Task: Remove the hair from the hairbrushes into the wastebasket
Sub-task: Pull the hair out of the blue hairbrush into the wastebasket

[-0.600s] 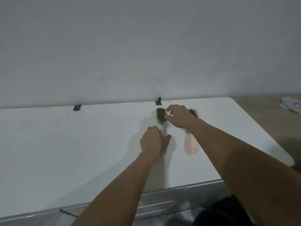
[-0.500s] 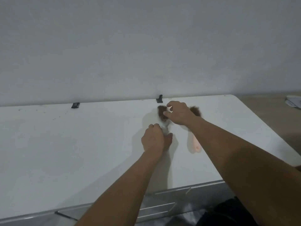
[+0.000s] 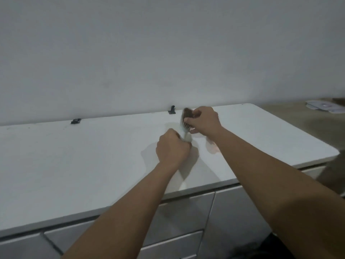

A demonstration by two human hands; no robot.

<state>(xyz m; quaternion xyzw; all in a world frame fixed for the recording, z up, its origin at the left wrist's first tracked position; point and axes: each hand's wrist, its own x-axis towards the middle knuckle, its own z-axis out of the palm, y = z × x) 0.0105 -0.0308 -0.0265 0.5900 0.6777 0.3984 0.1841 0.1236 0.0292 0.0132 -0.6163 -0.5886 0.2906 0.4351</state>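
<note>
Above the counter [image 3: 93, 156], the brush [image 3: 185, 126] is now lifted; left hand [image 3: 172, 149] grips its handle, right hand [image 3: 203, 122] pinches the hair [image 3: 187, 114], seemingly peeling it off.

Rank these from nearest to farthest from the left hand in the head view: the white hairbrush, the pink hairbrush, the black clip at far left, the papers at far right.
1. white hairbrush, gripped by the left hand
2. pink hairbrush, just right, mostly behind the right forearm
3. black clip, back edge, left
4. papers, far right, beyond the table
</note>
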